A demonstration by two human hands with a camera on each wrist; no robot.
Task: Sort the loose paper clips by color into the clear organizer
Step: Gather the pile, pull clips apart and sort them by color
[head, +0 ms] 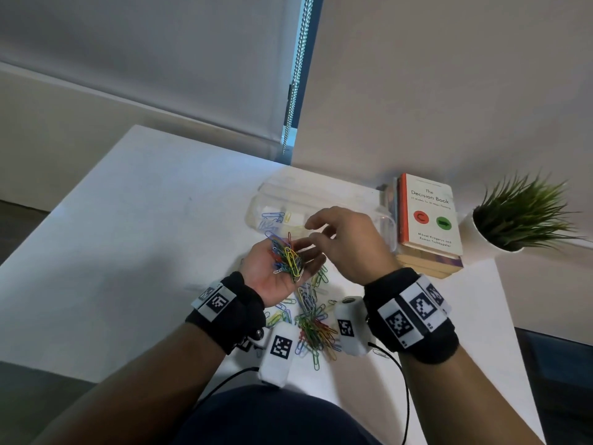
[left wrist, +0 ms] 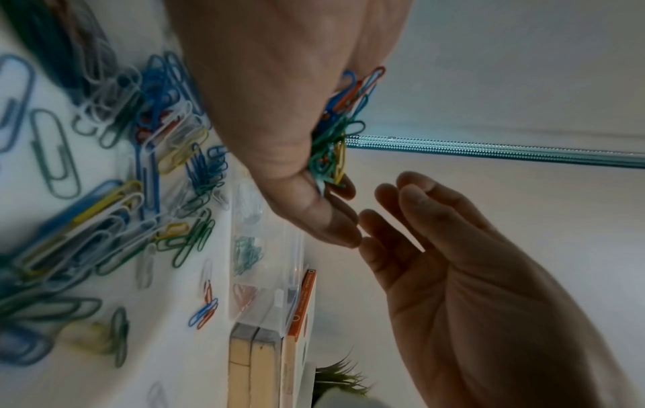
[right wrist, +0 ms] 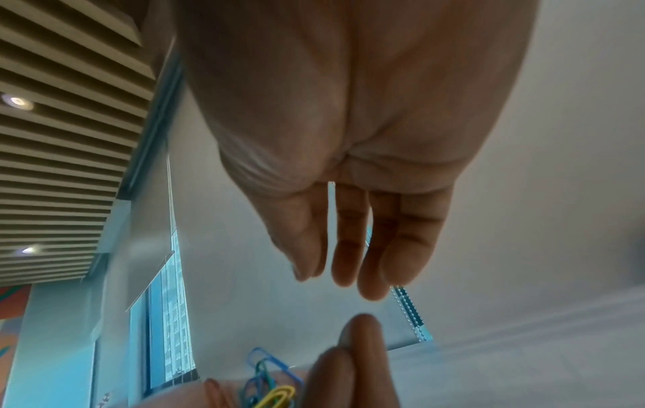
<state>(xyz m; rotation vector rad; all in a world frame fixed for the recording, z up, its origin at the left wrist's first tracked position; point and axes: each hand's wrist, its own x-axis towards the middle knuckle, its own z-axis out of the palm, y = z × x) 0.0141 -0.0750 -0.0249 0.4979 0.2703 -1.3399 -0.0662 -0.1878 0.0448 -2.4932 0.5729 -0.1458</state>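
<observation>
Black wrist wraps (head: pixel 414 319) with white black-patterned marker tags, white camera pods (head: pixel 277 351), black cables, dark trousers.

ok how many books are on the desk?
3, in one stack right of the clear organizer: The Decision Book on top, a second book and a third book under it. More may be hidden.

Blue, green, yellow, red clips (head: pixel 287 256) fill the left palm; behind the hands, blue clips (head: pixel 271 219), maybe one yellow.
</observation>
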